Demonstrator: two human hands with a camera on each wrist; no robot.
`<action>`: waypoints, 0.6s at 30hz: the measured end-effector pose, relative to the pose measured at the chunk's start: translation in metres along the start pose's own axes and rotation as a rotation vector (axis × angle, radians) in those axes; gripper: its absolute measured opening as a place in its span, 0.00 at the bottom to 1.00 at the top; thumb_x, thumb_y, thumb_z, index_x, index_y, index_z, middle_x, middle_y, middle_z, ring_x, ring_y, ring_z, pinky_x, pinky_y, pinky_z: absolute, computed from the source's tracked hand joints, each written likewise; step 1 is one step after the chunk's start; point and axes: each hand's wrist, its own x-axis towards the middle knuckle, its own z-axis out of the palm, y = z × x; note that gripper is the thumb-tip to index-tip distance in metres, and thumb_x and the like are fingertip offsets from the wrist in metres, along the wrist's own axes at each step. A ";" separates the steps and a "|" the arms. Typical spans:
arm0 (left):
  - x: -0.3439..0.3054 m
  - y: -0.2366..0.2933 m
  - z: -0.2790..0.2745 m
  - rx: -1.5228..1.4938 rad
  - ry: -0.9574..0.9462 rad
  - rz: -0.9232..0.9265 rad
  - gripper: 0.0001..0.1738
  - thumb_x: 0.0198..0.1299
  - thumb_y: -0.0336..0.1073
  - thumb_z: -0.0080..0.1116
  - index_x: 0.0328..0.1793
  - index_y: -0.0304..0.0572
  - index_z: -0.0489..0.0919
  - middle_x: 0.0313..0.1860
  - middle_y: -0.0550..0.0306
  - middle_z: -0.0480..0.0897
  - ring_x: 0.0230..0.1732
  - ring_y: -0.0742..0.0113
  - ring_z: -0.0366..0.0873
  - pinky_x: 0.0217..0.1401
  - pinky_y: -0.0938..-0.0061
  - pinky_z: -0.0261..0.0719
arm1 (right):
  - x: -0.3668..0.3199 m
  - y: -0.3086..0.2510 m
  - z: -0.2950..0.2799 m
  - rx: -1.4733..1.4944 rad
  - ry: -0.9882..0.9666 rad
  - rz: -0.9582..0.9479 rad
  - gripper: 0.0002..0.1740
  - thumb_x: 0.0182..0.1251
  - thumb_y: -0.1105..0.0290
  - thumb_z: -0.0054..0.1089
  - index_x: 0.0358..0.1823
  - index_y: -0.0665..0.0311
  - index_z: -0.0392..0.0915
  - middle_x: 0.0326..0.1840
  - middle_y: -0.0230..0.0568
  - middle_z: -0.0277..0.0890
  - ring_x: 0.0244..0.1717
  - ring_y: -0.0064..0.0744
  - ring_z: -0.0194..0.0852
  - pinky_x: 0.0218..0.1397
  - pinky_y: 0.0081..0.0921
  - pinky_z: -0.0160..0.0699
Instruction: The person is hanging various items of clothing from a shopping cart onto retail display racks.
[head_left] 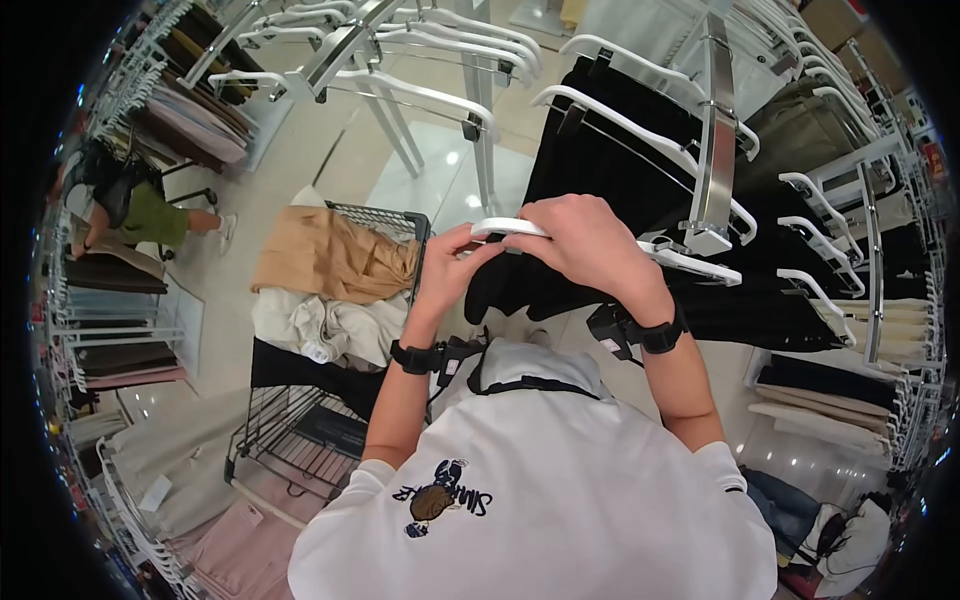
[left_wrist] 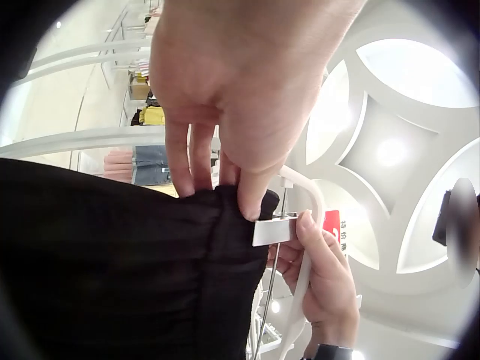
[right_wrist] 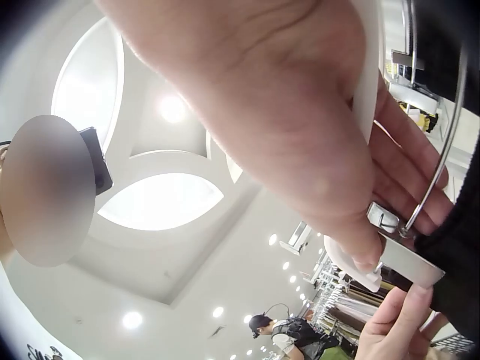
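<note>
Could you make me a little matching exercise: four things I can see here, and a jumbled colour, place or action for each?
1. Left hand
2. Right hand
3. Tan garment
4. Hanger between the hands

a. White
b. Pinching a black garment's waistband
c. Draped over the shopping cart
d. Gripping at the metal clip

Right pairs: 1-b, 2-d, 3-c, 4-a
</note>
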 end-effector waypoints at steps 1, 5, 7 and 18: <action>0.001 0.001 0.000 -0.004 -0.007 -0.004 0.08 0.64 0.24 0.68 0.49 0.31 0.86 0.36 0.70 0.81 0.35 0.83 0.71 0.37 0.82 0.67 | 0.001 0.001 0.001 -0.019 0.026 0.000 0.17 0.70 0.55 0.67 0.36 0.64 0.85 0.29 0.48 0.82 0.33 0.55 0.81 0.36 0.44 0.78; 0.003 0.003 -0.006 0.064 -0.036 0.004 0.11 0.64 0.30 0.70 0.49 0.30 0.86 0.35 0.63 0.83 0.35 0.79 0.76 0.39 0.80 0.72 | 0.001 0.000 0.001 0.000 0.042 -0.017 0.17 0.70 0.54 0.66 0.35 0.63 0.86 0.28 0.51 0.82 0.32 0.57 0.83 0.37 0.46 0.82; 0.004 0.012 -0.005 0.062 -0.036 -0.003 0.12 0.63 0.30 0.70 0.49 0.30 0.86 0.34 0.63 0.83 0.34 0.79 0.74 0.38 0.80 0.71 | 0.002 0.000 0.000 0.000 0.020 -0.022 0.18 0.70 0.54 0.66 0.36 0.64 0.86 0.28 0.51 0.82 0.33 0.57 0.83 0.37 0.46 0.81; 0.006 0.007 -0.008 0.035 0.048 0.047 0.10 0.63 0.27 0.70 0.49 0.28 0.86 0.36 0.65 0.81 0.37 0.81 0.77 0.38 0.82 0.71 | 0.003 -0.001 0.004 -0.122 0.066 -0.008 0.21 0.65 0.50 0.69 0.37 0.62 0.81 0.32 0.47 0.83 0.37 0.52 0.84 0.37 0.43 0.80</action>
